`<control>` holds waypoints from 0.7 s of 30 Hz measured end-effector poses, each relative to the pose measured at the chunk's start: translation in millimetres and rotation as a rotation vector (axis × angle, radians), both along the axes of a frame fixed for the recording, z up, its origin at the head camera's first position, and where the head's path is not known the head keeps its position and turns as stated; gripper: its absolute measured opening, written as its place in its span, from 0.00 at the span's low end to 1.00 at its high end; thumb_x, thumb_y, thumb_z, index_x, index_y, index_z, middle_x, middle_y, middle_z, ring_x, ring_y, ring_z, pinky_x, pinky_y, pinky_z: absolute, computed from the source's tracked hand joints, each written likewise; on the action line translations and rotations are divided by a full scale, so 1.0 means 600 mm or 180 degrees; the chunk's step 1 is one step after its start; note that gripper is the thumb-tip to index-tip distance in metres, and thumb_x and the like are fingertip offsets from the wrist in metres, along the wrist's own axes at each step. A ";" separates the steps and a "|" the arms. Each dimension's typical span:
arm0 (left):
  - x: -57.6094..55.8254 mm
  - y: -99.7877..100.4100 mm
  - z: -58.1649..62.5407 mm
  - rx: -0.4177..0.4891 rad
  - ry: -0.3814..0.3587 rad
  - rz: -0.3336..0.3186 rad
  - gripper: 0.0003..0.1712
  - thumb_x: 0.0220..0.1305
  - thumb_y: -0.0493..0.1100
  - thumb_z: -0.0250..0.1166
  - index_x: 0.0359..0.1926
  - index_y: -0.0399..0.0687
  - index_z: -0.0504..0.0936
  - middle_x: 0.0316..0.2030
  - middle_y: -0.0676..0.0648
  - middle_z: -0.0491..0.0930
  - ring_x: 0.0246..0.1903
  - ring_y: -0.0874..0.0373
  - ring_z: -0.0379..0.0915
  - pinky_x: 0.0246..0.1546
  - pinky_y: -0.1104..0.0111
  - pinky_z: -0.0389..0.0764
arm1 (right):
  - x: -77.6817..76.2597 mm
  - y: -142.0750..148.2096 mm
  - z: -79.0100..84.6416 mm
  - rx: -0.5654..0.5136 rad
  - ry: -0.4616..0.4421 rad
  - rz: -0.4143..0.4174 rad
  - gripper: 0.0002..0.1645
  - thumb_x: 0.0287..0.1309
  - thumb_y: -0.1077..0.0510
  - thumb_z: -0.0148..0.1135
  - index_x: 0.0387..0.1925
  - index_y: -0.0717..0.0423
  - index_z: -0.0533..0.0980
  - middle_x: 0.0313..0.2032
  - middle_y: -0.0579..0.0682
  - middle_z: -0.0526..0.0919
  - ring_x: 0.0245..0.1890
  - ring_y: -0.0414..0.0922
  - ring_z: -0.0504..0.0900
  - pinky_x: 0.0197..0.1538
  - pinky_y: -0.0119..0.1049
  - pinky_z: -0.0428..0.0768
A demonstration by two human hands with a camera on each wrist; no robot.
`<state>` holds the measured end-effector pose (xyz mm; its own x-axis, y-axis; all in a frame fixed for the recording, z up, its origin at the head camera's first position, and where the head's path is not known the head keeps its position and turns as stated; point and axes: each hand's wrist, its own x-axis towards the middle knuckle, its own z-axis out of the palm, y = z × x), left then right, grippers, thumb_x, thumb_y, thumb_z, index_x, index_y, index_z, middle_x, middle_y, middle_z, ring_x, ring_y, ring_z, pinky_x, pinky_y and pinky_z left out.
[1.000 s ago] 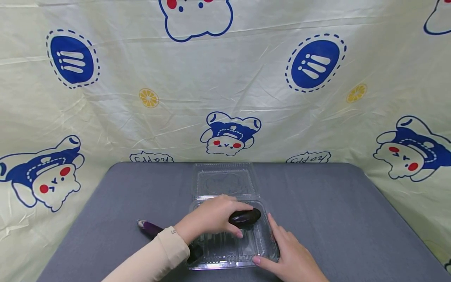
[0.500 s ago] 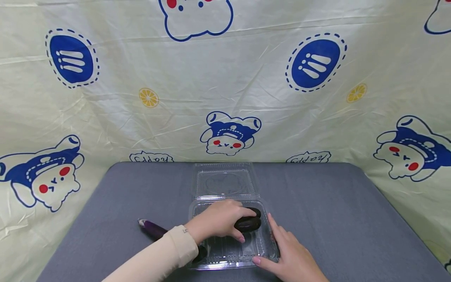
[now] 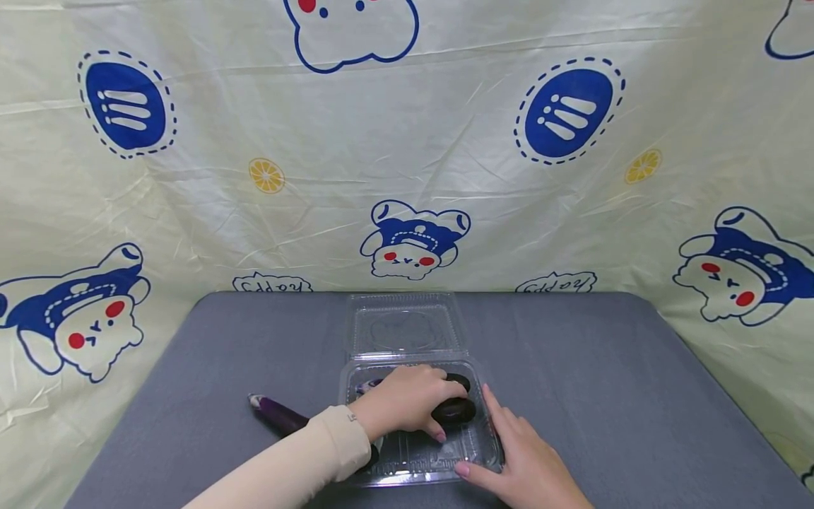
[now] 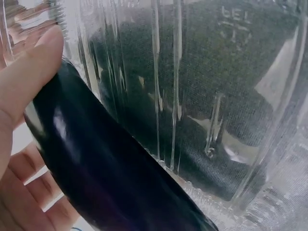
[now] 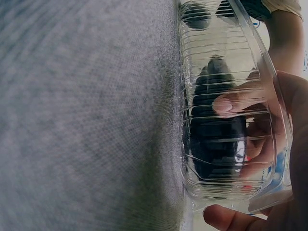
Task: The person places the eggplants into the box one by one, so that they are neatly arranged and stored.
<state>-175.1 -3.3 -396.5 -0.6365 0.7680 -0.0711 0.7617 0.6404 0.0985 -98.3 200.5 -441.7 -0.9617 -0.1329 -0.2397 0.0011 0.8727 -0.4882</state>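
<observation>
In the head view, my left hand (image 3: pixel 407 401) reaches into a clear plastic clamshell container (image 3: pixel 420 466) and grips a dark purple eggplant (image 3: pixel 454 411). The left wrist view shows the thumb curled over this eggplant (image 4: pixel 101 149) and fingers beneath it. Behind it in the container lies another eggplant (image 3: pixel 459 382), mostly hidden by the hand. My right hand (image 3: pixel 524 449) rests against the container's right front corner, thumb at the front rim, fingers straight along the side wall. Through the ribbed wall, the right wrist view shows dark eggplant bodies (image 5: pixel 216 144).
A further eggplant (image 3: pixel 276 414) lies on the grey tabletop (image 3: pixel 591 382) left of the container, partly covered by the left sleeve (image 3: pixel 318 452). The container's hinged lid (image 3: pixel 407 329) is laid back flat behind it. A patterned curtain (image 3: pixel 458 141) hangs beyond the table.
My left hand has moved right and slightly nearer within the container, with its eggplant. The eggplant behind has come into view. My right hand has stayed at the container's corner.
</observation>
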 end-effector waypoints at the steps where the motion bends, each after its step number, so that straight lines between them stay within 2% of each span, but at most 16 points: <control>1: 0.000 0.001 -0.001 -0.0028 0.0036 -0.0010 0.40 0.45 0.62 0.77 0.62 0.67 0.77 0.51 0.55 0.83 0.48 0.60 0.80 0.47 0.65 0.82 | 0.000 0.000 0.000 0.0003 0.0008 0.0000 0.73 0.41 0.18 0.63 0.80 0.41 0.42 0.60 0.53 0.75 0.57 0.52 0.76 0.46 0.61 0.78; 6: 0.000 0.005 -0.008 -0.0220 0.0242 -0.0088 0.40 0.43 0.66 0.76 0.61 0.69 0.77 0.48 0.57 0.84 0.44 0.61 0.81 0.45 0.65 0.82 | 0.000 0.001 0.001 -0.0030 0.0045 0.0034 0.71 0.43 0.18 0.62 0.79 0.40 0.42 0.59 0.51 0.75 0.56 0.51 0.76 0.46 0.58 0.78; 21: -0.006 0.003 -0.024 -0.0280 0.0366 -0.0126 0.44 0.39 0.69 0.76 0.61 0.72 0.75 0.46 0.57 0.82 0.44 0.61 0.79 0.43 0.65 0.82 | 0.000 0.001 0.001 -0.0074 0.0038 0.0044 0.71 0.43 0.18 0.63 0.79 0.41 0.42 0.62 0.53 0.74 0.58 0.52 0.76 0.48 0.61 0.78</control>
<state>-178.7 -1.3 -410.7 -0.6137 0.7866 -0.0677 0.7895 0.6120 -0.0460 -98.5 201.0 -441.3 -0.9626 -0.1514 -0.2247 -0.0168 0.8610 -0.5084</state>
